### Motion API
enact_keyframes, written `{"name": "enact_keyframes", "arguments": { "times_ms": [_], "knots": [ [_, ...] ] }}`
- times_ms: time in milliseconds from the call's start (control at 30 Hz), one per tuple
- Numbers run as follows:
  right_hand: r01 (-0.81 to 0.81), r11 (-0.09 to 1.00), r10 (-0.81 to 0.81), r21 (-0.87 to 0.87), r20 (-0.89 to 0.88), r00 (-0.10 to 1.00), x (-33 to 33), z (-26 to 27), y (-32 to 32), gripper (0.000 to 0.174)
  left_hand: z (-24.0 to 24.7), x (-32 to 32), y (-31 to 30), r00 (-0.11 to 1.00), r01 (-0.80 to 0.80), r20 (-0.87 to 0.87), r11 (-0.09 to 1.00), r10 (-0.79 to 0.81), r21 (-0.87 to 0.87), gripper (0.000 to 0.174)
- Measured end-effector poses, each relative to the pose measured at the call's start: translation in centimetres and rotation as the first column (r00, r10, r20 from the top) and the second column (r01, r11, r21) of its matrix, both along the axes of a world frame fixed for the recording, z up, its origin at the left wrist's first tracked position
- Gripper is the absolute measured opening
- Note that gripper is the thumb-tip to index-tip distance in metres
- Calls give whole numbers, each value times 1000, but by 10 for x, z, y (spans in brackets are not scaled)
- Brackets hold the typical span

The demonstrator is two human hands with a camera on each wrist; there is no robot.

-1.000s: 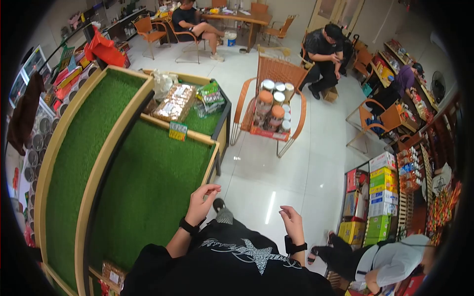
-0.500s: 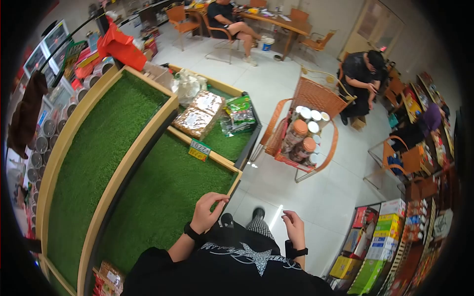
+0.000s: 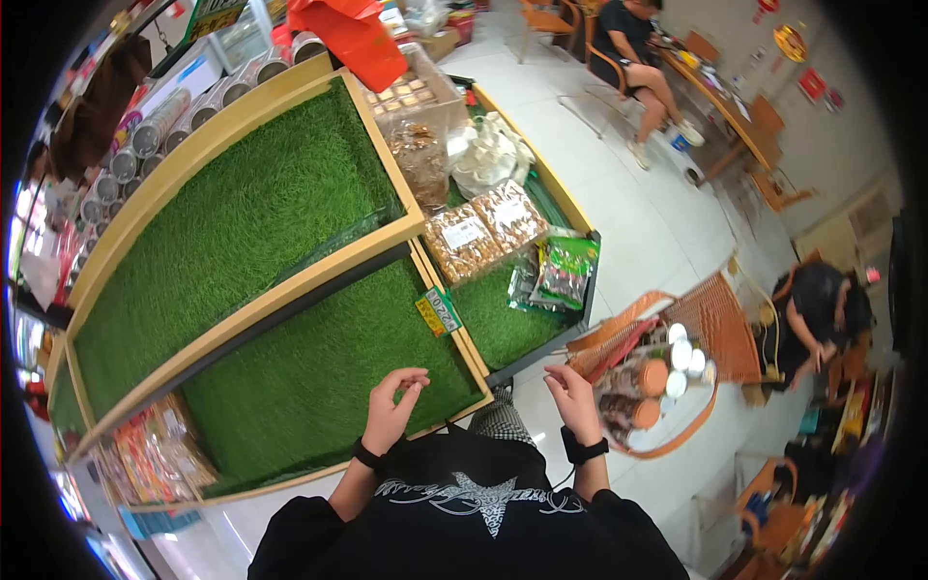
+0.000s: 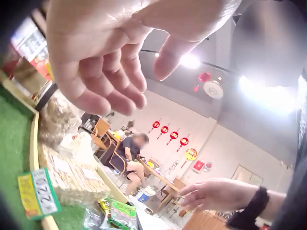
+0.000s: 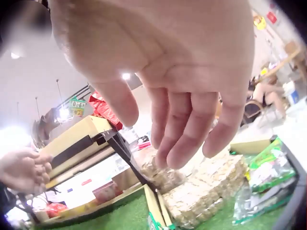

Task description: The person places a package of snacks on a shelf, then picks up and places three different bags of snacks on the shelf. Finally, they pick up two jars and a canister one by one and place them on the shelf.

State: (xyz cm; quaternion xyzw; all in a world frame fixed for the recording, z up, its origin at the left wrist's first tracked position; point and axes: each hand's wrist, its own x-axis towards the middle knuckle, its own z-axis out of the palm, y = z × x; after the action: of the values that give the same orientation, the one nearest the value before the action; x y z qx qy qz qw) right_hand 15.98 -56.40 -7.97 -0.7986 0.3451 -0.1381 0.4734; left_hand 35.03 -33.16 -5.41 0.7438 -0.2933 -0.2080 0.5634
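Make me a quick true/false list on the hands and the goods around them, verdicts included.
1. The left hand and right hand both hold nothing. True.
2. The lidded jars are on the woven-back chair. True.
3. The price tag lies on the chair. False: it is at the wooden divider.
4. In the head view, the green packets lie left of the clear-wrapped packs. False: they lie to the right.
5. The two hands are clasped. False: they are apart.
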Motion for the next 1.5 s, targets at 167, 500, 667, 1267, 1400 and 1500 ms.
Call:
{"name": "enact_keyframes", "arguments": {
  "times_ms": [167,500,667,1267,1400,1500],
  "knots": [
    [-152,919,123,363,102,987,75,-57,-106,22,-18,12,-89,798,-144,-598,986,69,-79,36],
    [-334,937,339,101,-34,940,232,-205,-183,37,-147,114,-225,643,-304,-681,933,351,193,78],
    [-378,924,370,-47,-130,920,240,-228,-176,57,-199,137,-248,561,-349,-610,828,560,439,86],
    [-206,930,235,304,-64,970,159,-191,-203,32,-177,33,-216,819,-297,-301,810,489,506,55],
    [-203,929,212,308,5,977,136,-127,-173,24,-139,15,-191,758,-398,-448,880,474,259,58],
    [-189,899,111,394,212,971,101,-57,-125,24,-87,-21,-154,751,-460,-508,886,421,55,54]
  ]
}}
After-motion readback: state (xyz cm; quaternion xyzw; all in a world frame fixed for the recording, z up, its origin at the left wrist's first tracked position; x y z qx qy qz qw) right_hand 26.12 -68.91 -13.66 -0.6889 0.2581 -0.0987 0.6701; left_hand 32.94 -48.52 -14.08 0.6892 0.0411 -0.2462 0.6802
